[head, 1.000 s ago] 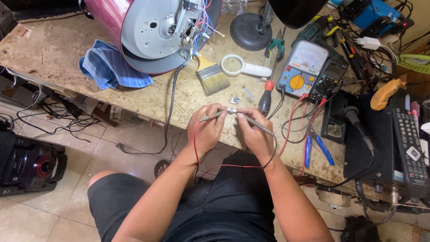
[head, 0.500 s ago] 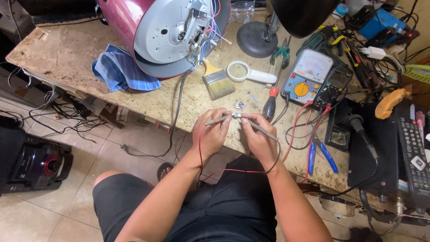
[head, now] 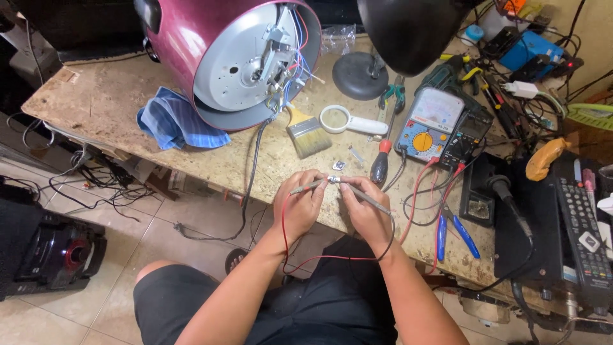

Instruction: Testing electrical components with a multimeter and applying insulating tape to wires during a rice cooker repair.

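Note:
My left hand (head: pixel 299 206) pinches a thin metal test probe with a red lead, its tip pointing right. My right hand (head: pixel 365 211) grips the other probe (head: pixel 370 199), which carries a black lead. Both tips meet on a small silver part (head: pixel 333 180) held between my fingertips over the bench edge. The red and black leads run right to an analogue multimeter (head: pixel 428 126) with a yellow dial. A pink appliance (head: pixel 236 57) lies on its side at the back, its grey base and wiring open toward me.
On the stone bench (head: pixel 96 102) lie a blue cloth (head: pixel 172 121), a paintbrush (head: pixel 306 133), a magnifying glass (head: pixel 348 121), a red-handled screwdriver (head: pixel 380 163) and blue-handled pliers (head: pixel 454 230). A black lamp shade (head: pixel 408 32) hangs overhead. A remote control (head: pixel 584 236) and tangled cables crowd the right.
The view has shifted slightly, so the bench sits lower and further right in frame. My hands keep both probes on the small part with almost no movement.

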